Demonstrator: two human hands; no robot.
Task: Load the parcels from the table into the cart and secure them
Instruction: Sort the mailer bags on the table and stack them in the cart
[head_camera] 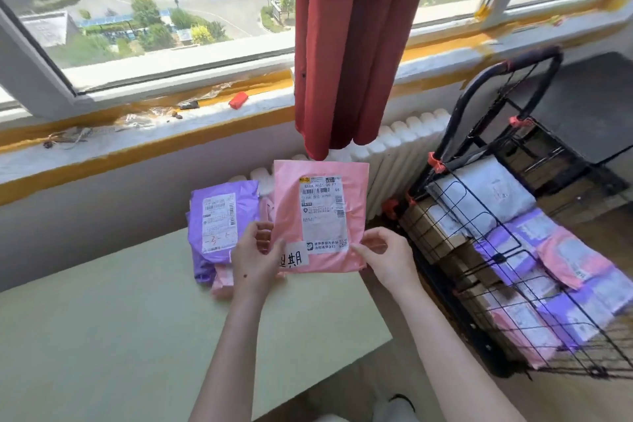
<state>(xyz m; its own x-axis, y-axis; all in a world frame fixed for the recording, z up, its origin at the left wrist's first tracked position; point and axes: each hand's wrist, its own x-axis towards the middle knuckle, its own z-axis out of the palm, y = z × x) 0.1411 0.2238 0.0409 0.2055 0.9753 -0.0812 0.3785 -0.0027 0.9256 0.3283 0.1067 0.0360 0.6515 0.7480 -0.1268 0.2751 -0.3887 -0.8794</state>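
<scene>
left hand (255, 257): pinches the lower left corner of a flat pink plastic mailer bag (291, 202).
right hand (383, 257): pinches its lower right edge.
pink mailer: held upright over the far end of the pale green bench (102, 319); thin, limp, white shipping label facing the camera.
step: likely moving 1 parcel from the bench to the cart.
next move: swing it right and lay it flat on the parcels already in the black wire cart (534, 55).
left on bench: a purple plastic mailer (219, 216) on other pink ones.
securing: seemingly not yet begun.
</scene>
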